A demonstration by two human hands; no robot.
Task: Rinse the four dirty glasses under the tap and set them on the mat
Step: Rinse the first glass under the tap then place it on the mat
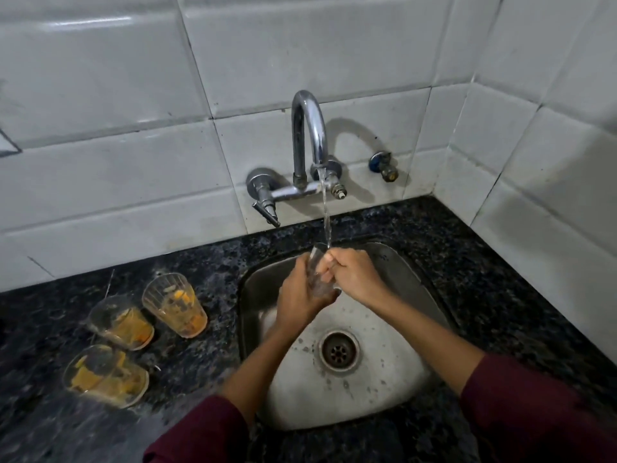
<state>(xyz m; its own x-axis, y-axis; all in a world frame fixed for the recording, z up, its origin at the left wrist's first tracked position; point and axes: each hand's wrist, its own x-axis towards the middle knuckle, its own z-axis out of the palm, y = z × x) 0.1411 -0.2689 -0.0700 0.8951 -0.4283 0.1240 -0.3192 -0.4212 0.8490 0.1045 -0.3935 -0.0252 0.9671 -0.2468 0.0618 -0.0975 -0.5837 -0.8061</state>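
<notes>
No legible text or labels.

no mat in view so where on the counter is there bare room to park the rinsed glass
Bare counter lies right of the sink, up to the tiled corner, and in a strip behind the sink under the tap. Left of the sink is crowded: three dirty glasses stand clustered there.

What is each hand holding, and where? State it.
One clear glass under the tap's stream: left hand wraps its lower body, right hand grips near the rim.

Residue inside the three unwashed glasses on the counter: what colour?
Orange-yellow residue in the three ribbed clear glasses, clearest in the head view.
</notes>
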